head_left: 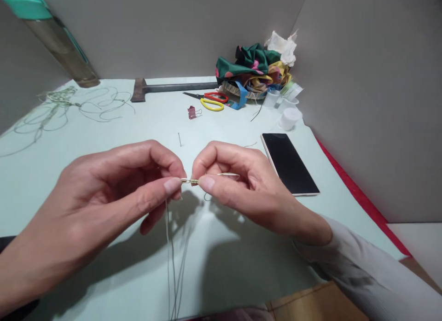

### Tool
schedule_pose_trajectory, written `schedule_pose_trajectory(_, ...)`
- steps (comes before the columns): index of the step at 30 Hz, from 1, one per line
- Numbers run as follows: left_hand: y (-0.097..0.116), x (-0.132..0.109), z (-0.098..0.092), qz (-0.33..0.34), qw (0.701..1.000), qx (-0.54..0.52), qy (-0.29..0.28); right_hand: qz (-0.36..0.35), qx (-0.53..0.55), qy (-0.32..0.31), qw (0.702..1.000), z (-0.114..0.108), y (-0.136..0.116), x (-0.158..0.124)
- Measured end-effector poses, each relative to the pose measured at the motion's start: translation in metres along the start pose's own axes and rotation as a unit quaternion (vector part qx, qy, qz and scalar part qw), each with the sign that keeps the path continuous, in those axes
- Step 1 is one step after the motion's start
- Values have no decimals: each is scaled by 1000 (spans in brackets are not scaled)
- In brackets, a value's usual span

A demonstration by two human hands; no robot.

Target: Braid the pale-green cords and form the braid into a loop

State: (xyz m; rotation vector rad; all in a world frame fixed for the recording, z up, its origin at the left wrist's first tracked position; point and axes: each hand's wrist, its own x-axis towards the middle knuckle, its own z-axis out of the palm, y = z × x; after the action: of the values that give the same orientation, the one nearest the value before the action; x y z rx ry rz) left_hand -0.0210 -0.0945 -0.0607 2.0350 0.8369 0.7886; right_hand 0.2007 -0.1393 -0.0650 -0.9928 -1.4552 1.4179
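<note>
Between my two hands a thin pale green knotted cord (189, 180) is stretched level above the table. My left hand (127, 192) pinches one end of the knotted part between thumb and forefinger. The other end sits in the thumb-and-finger pinch of my right hand (238, 183), with a small loop of cord showing behind the thumb. Loose strands (168, 247) hang from my left fingers down past the table's front edge. Behind the hands a nail or pin (179, 139) lies on the table.
Scissors (211, 100), a maroon binder clip (193, 112) and a hammer (172, 87) lie at the back. Patterned cloth (255, 65) is heaped near small white containers (289, 119). A phone (290, 164) rests at right; tangled cord (62, 97) and a bottle (60, 47) are at left.
</note>
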Motion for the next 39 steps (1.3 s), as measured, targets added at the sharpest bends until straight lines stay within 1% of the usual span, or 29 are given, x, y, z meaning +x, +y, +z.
schedule_pose_trajectory(4, 1, -2, 1, 3, 1000, -5, 6, -3, -27, 33, 999, 2, 0, 0)
schedule_pose_trajectory(7, 0, -1, 2, -9, 1000, -20, -3, 0, -26, 33, 999, 3, 1, 0)
schedule_pose_trajectory(11, -3, 0, 4, -39, 998, -48, -16, 23, 12, 19, 999, 1, -3, -1)
schedule_pose_trajectory(15, -5, 1, 6, -61, 996, -62, -12, 42, 56, 10, 998, 0, -5, -1)
schedule_pose_trajectory(17, -5, 1, 6, -72, 995, -67, -11, 39, 76, 9, 996, 0, -3, -1)
schedule_pose_trajectory(19, -7, 0, 4, -83, 994, -68, -6, 24, 85, 23, 996, 1, -1, 0)
schedule_pose_trajectory(22, -9, -1, 2, -108, 991, -73, -4, 17, 60, 29, 998, 0, -1, 1)
schedule_pose_trajectory(25, -12, 0, 0, -138, 985, -104, -11, 16, 33, 28, 999, -1, -4, 1)
schedule_pose_trajectory(30, -14, 0, -2, -181, 972, -147, -19, -22, -29, 58, 998, 0, -4, -2)
schedule_pose_trajectory(35, -10, -2, -6, -197, 967, -163, -11, -70, -79, 74, 992, -1, 3, -3)
schedule_pose_trajectory(39, -9, -2, -6, -193, 966, -169, -5, -100, -116, 87, 984, 0, 7, -2)
